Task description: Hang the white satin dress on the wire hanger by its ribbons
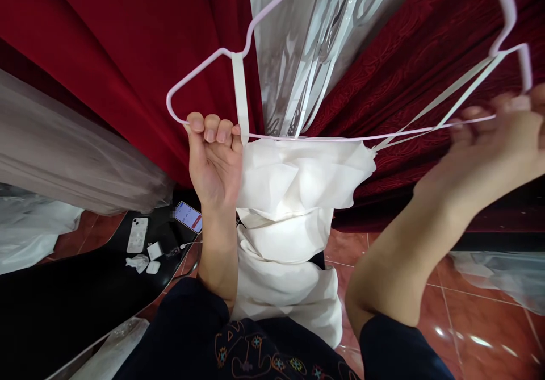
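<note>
A pale pink hanger [200, 70] spans the upper part of the view, its hook outside the frame. White straps [240, 99] loop over its notches on both sides, and from them hangs a white ruffled garment [289, 232]. My left hand [215, 153] has its fingers wrapped round the hanger's lower left corner, beside one strap. At the far right my right hand [494, 130] is at the hanger's right end, with fingers bent against the bar. That hand is partly blurred and runs to the frame's edge.
Dark red curtains [128, 56] hang behind, with a bundle of white hangers [323, 56] between them. To the left a black seat [85, 278] carries a lit phone [188, 217], a white phone [137, 235] and a charger [155, 250]. Red tiles [489, 295] cover the floor.
</note>
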Demonstrator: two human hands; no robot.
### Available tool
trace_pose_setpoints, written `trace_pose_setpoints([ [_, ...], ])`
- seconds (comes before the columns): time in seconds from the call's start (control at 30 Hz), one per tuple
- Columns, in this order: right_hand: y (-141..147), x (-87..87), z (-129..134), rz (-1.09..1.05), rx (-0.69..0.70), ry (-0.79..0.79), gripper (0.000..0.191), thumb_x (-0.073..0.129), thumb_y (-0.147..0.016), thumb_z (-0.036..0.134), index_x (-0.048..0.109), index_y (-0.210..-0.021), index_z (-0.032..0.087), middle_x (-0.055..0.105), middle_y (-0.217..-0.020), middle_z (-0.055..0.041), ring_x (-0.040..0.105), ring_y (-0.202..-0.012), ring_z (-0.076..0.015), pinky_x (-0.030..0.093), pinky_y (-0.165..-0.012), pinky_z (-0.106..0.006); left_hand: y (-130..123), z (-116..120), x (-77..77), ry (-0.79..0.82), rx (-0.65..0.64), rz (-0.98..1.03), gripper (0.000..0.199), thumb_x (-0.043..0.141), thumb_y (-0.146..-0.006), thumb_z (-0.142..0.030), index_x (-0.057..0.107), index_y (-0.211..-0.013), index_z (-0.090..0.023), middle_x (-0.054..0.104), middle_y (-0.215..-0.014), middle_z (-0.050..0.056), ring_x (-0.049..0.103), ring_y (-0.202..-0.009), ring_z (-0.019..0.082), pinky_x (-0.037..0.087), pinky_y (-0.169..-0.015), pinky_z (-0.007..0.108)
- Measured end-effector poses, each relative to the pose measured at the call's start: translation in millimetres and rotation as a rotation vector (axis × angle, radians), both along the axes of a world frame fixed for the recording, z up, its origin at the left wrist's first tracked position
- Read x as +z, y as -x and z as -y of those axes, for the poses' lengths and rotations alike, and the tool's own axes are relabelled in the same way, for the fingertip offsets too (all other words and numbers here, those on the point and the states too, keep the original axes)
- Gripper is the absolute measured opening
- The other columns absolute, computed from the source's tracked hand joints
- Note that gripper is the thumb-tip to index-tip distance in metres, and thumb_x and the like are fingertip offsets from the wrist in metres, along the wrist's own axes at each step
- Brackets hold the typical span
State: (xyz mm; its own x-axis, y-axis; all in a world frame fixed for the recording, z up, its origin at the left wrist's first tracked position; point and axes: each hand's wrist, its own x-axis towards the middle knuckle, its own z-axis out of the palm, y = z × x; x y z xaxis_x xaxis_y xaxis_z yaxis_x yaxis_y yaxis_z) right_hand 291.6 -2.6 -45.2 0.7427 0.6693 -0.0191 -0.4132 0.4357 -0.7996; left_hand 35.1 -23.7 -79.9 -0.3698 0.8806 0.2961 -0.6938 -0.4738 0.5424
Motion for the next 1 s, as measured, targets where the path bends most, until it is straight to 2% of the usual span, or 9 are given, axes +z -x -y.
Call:
trace_pose_setpoints([
  [0.1, 10, -18.5, 2, -0.070, 0.072, -0.071, 0.026, 0.037, -0.099, 0.022, 0.062, -0.092, 0.022, 0.062, -0.075, 0.0008, 0.064, -0.066, -0.0069, 0.056, -0.061, -0.019, 0, -1, -2.5, 0.026, 0.046, -0.060, 0.028, 0.046, -0.110, -0.030, 0.056, -0.083, -0.029, 0.047, -0.077, 0.001, 0.055, -0.073, 0.016, 0.056, -0.092, 0.024],
  [0.2, 22, -28.1, 2, -0.257, 0.231, -0.099, 0.036, 0.037, -0.103, 0.038, 0.061, -0.087, 0.016, 0.060, -0.071, -0.0001, 0.064, -0.064, -0.0072, 0.056, -0.060, -0.020, 0, 0, -3.2, -0.002, 0.037, -0.052, 0.027, 0.045, -0.110, -0.026, 0.055, -0.085, -0.028, 0.047, -0.077, 0.000, 0.055, -0.073, 0.015, 0.056, -0.093, 0.023],
  [0.4, 28, -31.7, 3, -0.206, 0.267, -0.403, 0.046, 0.032, -0.106, 0.037, 0.049, -0.067, 0.018, 0.037, -0.053, 0.0042, 0.052, -0.050, -0.0073, 0.049, -0.049, -0.020, -3, -1, -3.8, 0.073, 0.006, -0.064, 0.033, 0.033, -0.112, -0.022, 0.055, -0.087, -0.025, 0.055, -0.083, -0.001, 0.063, -0.083, 0.010, 0.054, -0.099, 0.022],
  [0.53, 29, -43.0, 7, -0.145, 0.375, -0.467, 0.049, 0.028, -0.107, 0.040, 0.051, -0.069, 0.019, 0.039, -0.054, 0.0043, 0.052, -0.051, -0.0067, 0.055, -0.057, -0.022, -5, -1, -6.9, 0.147, 0.113, -0.254, 0.030, 0.040, -0.111, -0.035, 0.067, -0.101, -0.025, 0.068, -0.103, 0.002, 0.068, -0.107, 0.015, 0.052, -0.103, 0.028],
  [0.67, 38, -55.3, 10, -0.093, 0.421, -0.455, 0.043, 0.038, -0.104, 0.049, 0.050, -0.073, 0.020, 0.044, -0.058, 0.0044, 0.056, -0.055, -0.0086, 0.057, -0.060, -0.025, -5, 15, -7.5, 0.226, 0.248, -0.638, 0.021, 0.058, -0.105, -0.030, 0.078, -0.102, -0.025, 0.074, -0.102, 0.002, 0.066, -0.109, 0.022, 0.050, -0.101, 0.032],
  [0.77, 41, -56.9, 11, -0.053, 0.393, -0.463, 0.042, 0.040, -0.103, 0.049, 0.048, -0.073, 0.021, 0.044, -0.057, 0.0044, 0.057, -0.056, -0.0091, 0.057, -0.061, -0.025, -5, 30, 5.6, 0.246, 0.270, -0.824, 0.015, 0.066, -0.100, -0.025, 0.081, -0.098, -0.027, 0.075, -0.097, 0.002, 0.066, -0.102, 0.023, 0.050, -0.095, 0.033],
  [0.83, 40, -55.4, 10, -0.045, 0.391, -0.451, 0.041, 0.040, -0.103, 0.048, 0.048, -0.073, 0.020, 0.045, -0.057, 0.0044, 0.057, -0.055, -0.0089, 0.056, -0.060, -0.025, -3, 34, 22.7, 0.235, 0.261, -0.807, 0.016, 0.065, -0.100, -0.022, 0.080, -0.094, -0.023, 0.073, -0.093, 0.005, 0.067, -0.093, 0.022, 0.052, -0.084, 0.031],
  [0.93, 35, -53.3, 9, -0.067, 0.414, -0.421, 0.042, 0.042, -0.102, 0.050, 0.046, -0.073, 0.020, 0.042, -0.056, 0.0045, 0.054, -0.053, -0.0087, 0.054, -0.057, -0.024, 7, 29, 51.4, 0.115, 0.102, -0.553, 0.019, 0.062, -0.102, -0.027, 0.078, -0.100, -0.016, 0.072, -0.095, 0.006, 0.069, -0.090, 0.019, 0.053, -0.077, 0.026],
  [1.0, 30, -53.0, 8, -0.070, 0.431, -0.418, 0.043, 0.044, -0.101, 0.052, 0.047, -0.073, 0.020, 0.041, -0.056, 0.0043, 0.054, -0.053, -0.0089, 0.052, -0.055, -0.024, 20, 20, 62.9, -0.014, 0.015, -0.347, 0.032, 0.052, -0.108, -0.033, 0.076, -0.107, -0.012, 0.075, -0.111, 0.006, 0.070, -0.108, 0.018, 0.055, -0.093, 0.023],
])
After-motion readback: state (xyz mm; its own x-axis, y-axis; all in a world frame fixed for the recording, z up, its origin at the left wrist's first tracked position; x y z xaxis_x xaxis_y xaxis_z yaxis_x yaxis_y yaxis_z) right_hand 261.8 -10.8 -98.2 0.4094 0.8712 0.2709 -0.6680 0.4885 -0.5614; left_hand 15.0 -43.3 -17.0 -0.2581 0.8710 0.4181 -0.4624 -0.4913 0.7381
